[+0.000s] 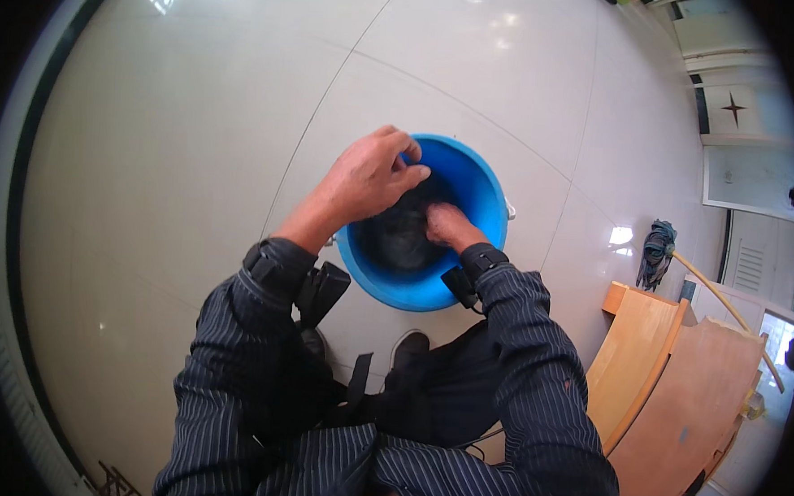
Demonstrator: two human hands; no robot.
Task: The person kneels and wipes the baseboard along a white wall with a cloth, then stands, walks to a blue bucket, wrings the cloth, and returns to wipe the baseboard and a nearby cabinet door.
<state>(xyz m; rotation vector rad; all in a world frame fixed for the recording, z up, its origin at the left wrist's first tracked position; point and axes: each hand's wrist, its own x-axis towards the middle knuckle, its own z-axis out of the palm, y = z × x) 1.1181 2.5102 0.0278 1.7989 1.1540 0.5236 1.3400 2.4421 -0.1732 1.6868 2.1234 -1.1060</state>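
A blue plastic bucket with dark, cloudy contents stands on the tiled floor in front of my feet. Over its far left rim is my left hand, fingers bent and thumb apart, with nothing seen in it. My right hand reaches down inside the bucket; its fingers are hidden in the dark contents, so whether they hold anything cannot be told. Black straps with small black boxes are on both wrists. The bucket's handle ends show at its left and right sides.
To the right, a mop with a yellow handle lies by wooden furniture panels. Glossy pale tiles surround the bucket. My dark shoes are just below it. A dark-edged wall or step curves along the left.
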